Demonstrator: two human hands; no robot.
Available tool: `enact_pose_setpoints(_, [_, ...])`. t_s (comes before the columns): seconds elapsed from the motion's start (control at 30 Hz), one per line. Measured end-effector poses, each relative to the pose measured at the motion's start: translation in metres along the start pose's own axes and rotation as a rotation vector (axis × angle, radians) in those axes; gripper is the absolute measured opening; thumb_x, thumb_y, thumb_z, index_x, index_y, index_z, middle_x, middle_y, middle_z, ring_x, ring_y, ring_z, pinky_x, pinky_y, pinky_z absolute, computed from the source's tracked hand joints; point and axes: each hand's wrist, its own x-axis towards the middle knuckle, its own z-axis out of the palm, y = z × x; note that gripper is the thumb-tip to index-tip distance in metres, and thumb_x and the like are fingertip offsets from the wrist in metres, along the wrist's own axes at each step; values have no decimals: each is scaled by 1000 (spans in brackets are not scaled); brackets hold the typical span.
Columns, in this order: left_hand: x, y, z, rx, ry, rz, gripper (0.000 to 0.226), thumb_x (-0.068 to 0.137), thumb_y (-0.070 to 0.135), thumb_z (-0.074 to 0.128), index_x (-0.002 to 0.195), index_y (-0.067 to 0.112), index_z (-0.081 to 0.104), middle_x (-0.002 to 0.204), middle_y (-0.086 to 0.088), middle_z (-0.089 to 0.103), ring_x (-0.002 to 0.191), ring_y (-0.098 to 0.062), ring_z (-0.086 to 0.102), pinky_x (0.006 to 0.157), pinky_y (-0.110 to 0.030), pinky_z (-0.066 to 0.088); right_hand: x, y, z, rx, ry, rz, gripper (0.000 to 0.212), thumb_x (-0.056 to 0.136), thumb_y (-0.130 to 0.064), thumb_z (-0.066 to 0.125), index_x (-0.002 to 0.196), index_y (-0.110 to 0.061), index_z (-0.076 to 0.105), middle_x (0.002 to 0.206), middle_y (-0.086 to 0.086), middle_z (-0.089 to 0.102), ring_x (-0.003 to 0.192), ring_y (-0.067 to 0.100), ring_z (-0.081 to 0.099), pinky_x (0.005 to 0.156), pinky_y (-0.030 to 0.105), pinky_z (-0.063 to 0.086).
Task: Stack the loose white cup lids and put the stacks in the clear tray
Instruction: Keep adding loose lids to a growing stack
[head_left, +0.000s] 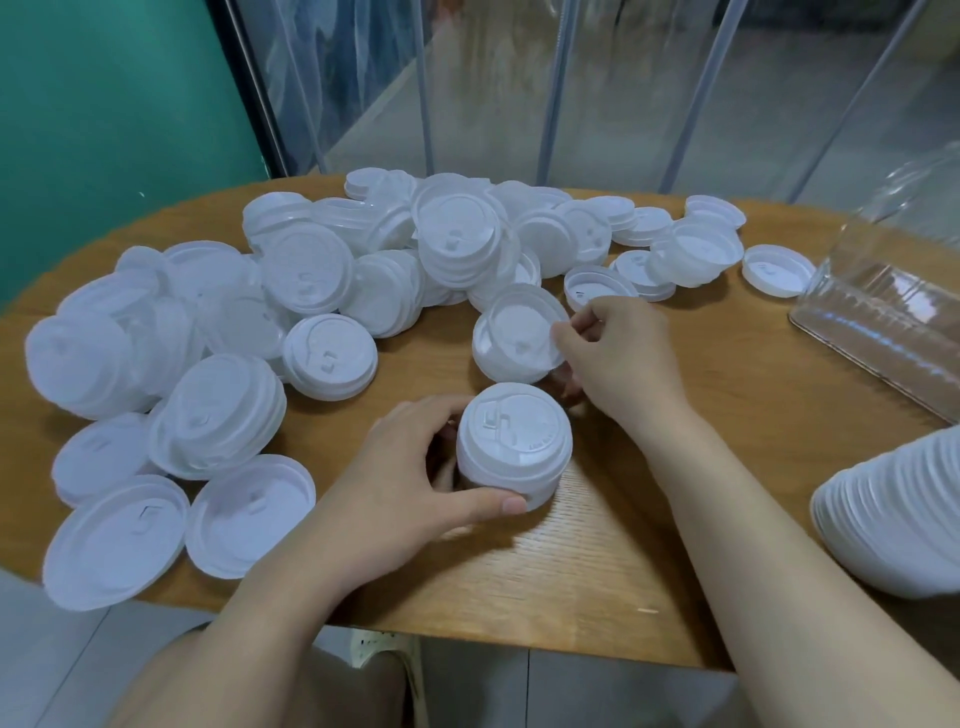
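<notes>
The left hand (415, 467) grips the short stack of white plastic lids (514, 447), and just beyond it the right hand (613, 353) pinches a tilted white round lid (519, 338).

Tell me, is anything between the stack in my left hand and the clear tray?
Only your right hand, holding a tilted lid, crosses that path. Beyond it the table lies bare up to the clear tray.
</notes>
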Motion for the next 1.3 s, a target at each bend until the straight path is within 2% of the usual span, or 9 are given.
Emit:
enact_pose_setpoints(0.2, [-1, 0, 1, 4, 11, -8, 72, 60, 68, 86, 125, 58, 56, 118, 35, 59, 118, 10, 49, 94, -16, 39, -5, 15, -19, -59, 149, -53, 18, 95, -29, 60, 79, -23, 62, 69, -4, 70, 65, 21, 70, 68, 43, 59])
enact_pose_setpoints(0.27, [-1, -1, 2, 7, 11, -10, 73, 61, 70, 86, 126, 59, 55, 120, 31, 60, 119, 8, 49, 95, -19, 40, -9, 17, -27, -60, 213, -56, 15, 96, -28, 60, 82, -21, 60, 75, -6, 68, 71, 21, 70, 68, 37, 56])
enact_pose_setpoints(0.37, [-1, -2, 2, 10, 13, -11, 75, 61, 71, 85, 129, 58, 55, 122, 30, 60, 120, 6, 49, 97, -22, 41, -17, 19, -40, 66, 256, -62, 13, 98, -21, 63, 89, -15, 56, 85, 0, 69, 59, 17, 72, 56, 29, 54])
enact_pose_setpoints(0.53, [0, 0, 3, -3, 23, -14, 73, 61, 68, 86, 127, 56, 57, 120, 27, 61, 118, 6, 50, 96, -21, 41, -31, 32, -54, 159, 285, -125, 20, 95, -13, 69, 102, -17, 51, 98, -3, 63, 62, 19, 72, 51, 48, 59])
enact_pose_setpoints(0.67, [0, -1, 4, 0, 21, -8, 74, 61, 70, 85, 128, 56, 57, 119, 27, 62, 116, 6, 50, 95, -22, 41, -39, 47, -61, 2, 262, -261, 33, 88, 0, 69, 111, -23, 63, 90, -10, 62, 73, 21, 66, 66, 49, 58])
enact_pose_setpoints(0.8, [2, 0, 6, 12, 25, -14, 79, 57, 76, 81, 130, 54, 57, 119, 28, 62, 116, 5, 50, 100, -27, 43, -47, 65, -63, -233, 43, -404, 45, 81, 9, 67, 114, -20, 74, 110, -2, 59, 90, 20, 61, 75, 42, 55])
enact_pose_setpoints(0.9, [3, 0, 6, 21, 21, -20, 83, 56, 81, 77, 131, 53, 56, 119, 30, 61, 118, 2, 50, 104, -34, 45, -56, 68, -64, -303, -206, -374, 46, 86, -23, 78, 131, -30, 67, 132, -16, 54, 116, 10, 57, 95, 34, 52])
enact_pose_setpoints(1.03, [3, 1, 8, 30, 21, -37, 86, 54, 84, 75, 132, 55, 55, 121, 27, 61, 120, -2, 50, 107, -41, 45, -63, 64, -70, -396, -344, -330, 86, 75, -76, 70, 148, -38, 49, 146, -25, 46, 135, -2, 40, 114, 27, 35])
enact_pose_setpoints(1.3, [3, 1, 8, 23, 25, -32, 85, 56, 83, 76, 132, 54, 55, 121, 30, 61, 120, 0, 50, 107, -41, 45, -65, 61, -66, -244, -257, -278, 81, 73, -78, 66, 140, -33, 57, 138, -19, 57, 127, 2, 50, 109, 40, 46])
